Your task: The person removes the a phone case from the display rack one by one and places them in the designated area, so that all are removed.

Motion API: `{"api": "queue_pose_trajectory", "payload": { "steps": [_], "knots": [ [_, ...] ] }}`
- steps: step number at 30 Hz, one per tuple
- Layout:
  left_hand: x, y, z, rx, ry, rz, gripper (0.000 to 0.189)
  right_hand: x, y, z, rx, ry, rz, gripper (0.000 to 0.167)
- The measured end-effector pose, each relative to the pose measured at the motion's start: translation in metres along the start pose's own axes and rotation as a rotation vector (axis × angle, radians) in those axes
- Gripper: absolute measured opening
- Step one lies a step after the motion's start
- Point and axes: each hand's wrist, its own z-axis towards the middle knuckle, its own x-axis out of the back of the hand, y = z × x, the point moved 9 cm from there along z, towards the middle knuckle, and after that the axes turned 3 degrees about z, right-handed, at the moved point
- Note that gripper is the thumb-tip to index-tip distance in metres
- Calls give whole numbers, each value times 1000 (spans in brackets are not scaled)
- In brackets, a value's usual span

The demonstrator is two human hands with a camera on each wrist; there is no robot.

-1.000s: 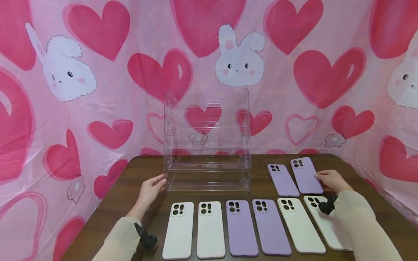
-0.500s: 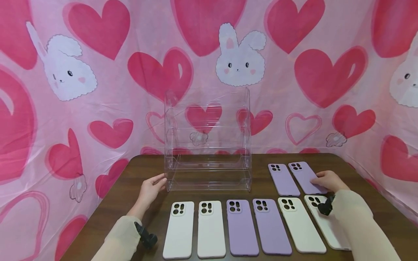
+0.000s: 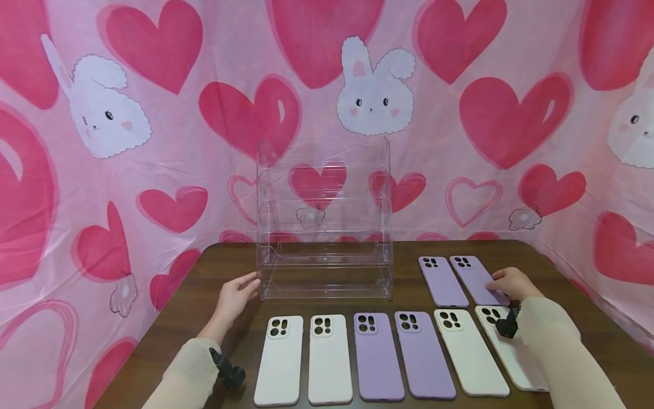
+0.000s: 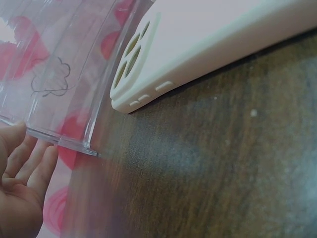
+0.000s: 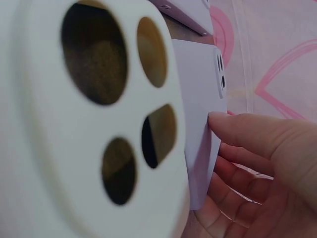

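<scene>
My right hand (image 3: 517, 284) holds a purple phone case (image 3: 470, 275) by its right edge, at the back right of the table. In the right wrist view the thumb (image 5: 237, 129) lies on the case's edge and the other fingers curl beneath it. Another purple phone case (image 3: 443, 282) lies just left of it. My left hand (image 3: 236, 295) touches the lower left side of a clear stepped acrylic rack (image 3: 327, 292). Its fingers are loosely straight along the rack's edge, as the left wrist view shows.
Along the front lies a row of phone cases: two white (image 3: 279, 363) at left, two purple (image 3: 379, 363) in the middle, two cream (image 3: 472, 358) at right. My right forearm passes over the last one. A pink heart-patterned cloth (image 3: 424, 147) hangs behind the brown table (image 3: 214, 255).
The held purple case has come down and tilted so its top sits lower and nearer the other purple one. My right hand shifted slightly left. The left hand stays put.
</scene>
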Motion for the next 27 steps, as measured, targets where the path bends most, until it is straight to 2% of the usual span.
{"api": "queue_pose_trajectory", "payload": {
  "steps": [5,10,16,19,23,27],
  "knots": [
    [0,1,0,1,-20,8,37,2,-2,-3,4,40,-30,53],
    [1,5,1,-19,-52,32,37,8,-25,-19,9,101,-65,46],
    [3,15,2,-5,-78,134,39,14,-47,-27,51,164,-90,49],
    [4,28,0,-27,-69,217,47,15,-63,-32,73,199,-91,56],
    [4,57,-5,-108,-28,392,60,12,-90,-41,140,236,-102,63],
    [-11,88,-15,-211,-38,542,68,5,-125,-51,245,271,-134,66]
  ]
}}
